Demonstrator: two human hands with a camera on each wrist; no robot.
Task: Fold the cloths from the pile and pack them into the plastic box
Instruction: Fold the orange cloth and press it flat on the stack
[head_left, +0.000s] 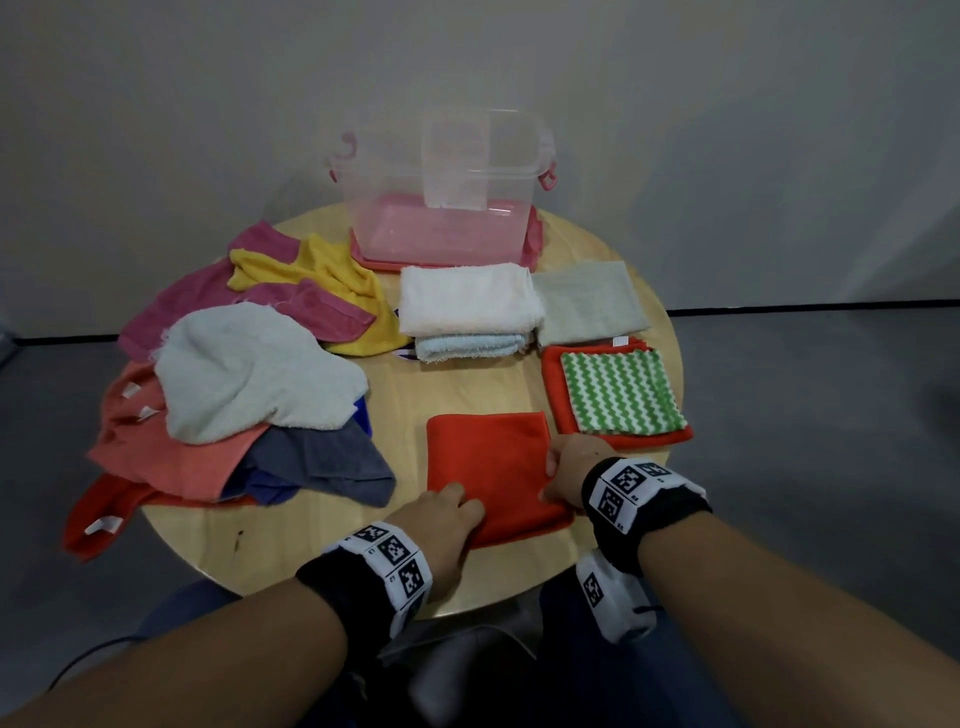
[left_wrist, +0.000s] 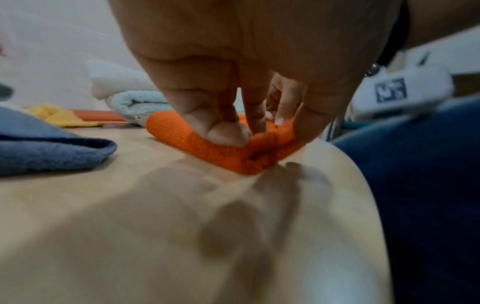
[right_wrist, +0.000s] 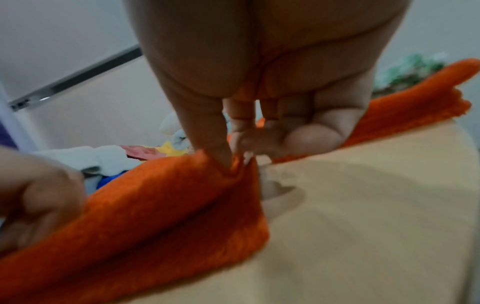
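Note:
A folded orange cloth lies at the front of the round wooden table. My left hand pinches its near left corner; the left wrist view shows thumb and fingers clamped on the orange cloth. My right hand pinches the right edge, and in the right wrist view the orange cloth bunches up under the fingertips. The unfolded pile sits at the left. The clear plastic box stands at the back on a pink lid.
Folded cloths lie between me and the box: a white one on a light blue one, a grey-green one, and a green zigzag one on another orange one. A grey cloth from the pile reaches close to my left hand.

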